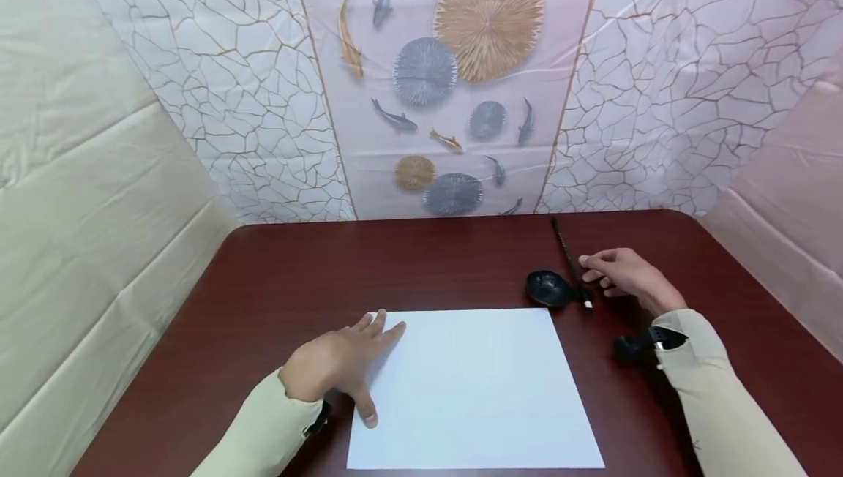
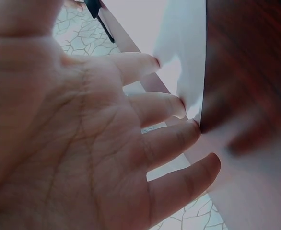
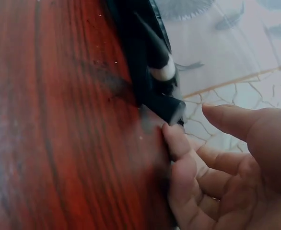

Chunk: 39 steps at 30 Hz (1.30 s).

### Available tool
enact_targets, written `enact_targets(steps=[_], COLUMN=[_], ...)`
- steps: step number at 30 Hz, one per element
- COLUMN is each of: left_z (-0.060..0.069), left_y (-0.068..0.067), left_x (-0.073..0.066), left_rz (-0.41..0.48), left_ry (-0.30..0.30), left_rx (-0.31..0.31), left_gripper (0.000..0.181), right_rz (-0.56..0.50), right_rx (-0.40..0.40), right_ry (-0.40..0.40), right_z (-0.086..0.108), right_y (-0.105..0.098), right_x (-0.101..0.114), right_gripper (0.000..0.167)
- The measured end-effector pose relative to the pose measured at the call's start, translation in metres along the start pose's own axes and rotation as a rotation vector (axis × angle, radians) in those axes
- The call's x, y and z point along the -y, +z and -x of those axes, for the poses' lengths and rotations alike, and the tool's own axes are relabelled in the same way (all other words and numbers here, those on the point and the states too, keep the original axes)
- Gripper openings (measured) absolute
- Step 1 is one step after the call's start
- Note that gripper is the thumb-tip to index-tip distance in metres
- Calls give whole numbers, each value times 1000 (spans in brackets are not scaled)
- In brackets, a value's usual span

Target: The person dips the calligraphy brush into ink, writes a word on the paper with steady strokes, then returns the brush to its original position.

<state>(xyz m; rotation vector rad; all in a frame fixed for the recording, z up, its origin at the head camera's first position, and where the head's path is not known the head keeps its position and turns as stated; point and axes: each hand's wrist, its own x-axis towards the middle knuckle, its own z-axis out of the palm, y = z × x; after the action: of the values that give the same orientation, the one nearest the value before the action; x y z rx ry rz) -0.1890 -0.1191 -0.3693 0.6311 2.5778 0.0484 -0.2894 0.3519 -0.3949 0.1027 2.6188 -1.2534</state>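
A white sheet of paper (image 1: 474,389) lies flat on the dark red table. My left hand (image 1: 345,360) rests on its left edge with fingers spread, and in the left wrist view the fingertips (image 2: 171,103) touch the paper's edge (image 2: 191,57). A small black round dish with a short handle (image 1: 548,288) sits by the paper's far right corner. Across that handle lies a thin black brush (image 1: 565,249) with a white tip. Just right of the brush is my right hand (image 1: 626,276), fingers loosely bent and thumb apart, holding nothing. In the right wrist view its fingertips are close to the black handle (image 3: 164,108).
The dark red table (image 1: 395,265) reaches back to a patterned cloth wall (image 1: 461,118). Pale cloth walls stand on the left (image 1: 99,192) and right (image 1: 790,192). Each wrist wears a black strapped device, the right one (image 1: 635,345) close to the tabletop.
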Motion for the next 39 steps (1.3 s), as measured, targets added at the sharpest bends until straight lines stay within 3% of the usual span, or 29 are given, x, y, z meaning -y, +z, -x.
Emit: enact_targets(steps=[6,15,23,32,39], left_z=[-5,0,1,-3,-6], left_y=[0,1,0,1,-1], left_x=[-3,2,0,-3,-2], left_rz=[-3,7,35,8,5], left_ry=[-7,-19,-10,-10,-14], left_rx=[1,38,25,27,44], left_gripper=[141,143,141,143,142], right_rz=[38,104,162,111,-29], right_rx=[23,43,23,52,89], right_ry=[-3,-8,-22,0,18], right_z=[-7,-17,-18,-15,-12], right_y=[-4,8,8,5,-2], right_x=[0,10,8,6,9], right_gripper=[62,63,46,36,36])
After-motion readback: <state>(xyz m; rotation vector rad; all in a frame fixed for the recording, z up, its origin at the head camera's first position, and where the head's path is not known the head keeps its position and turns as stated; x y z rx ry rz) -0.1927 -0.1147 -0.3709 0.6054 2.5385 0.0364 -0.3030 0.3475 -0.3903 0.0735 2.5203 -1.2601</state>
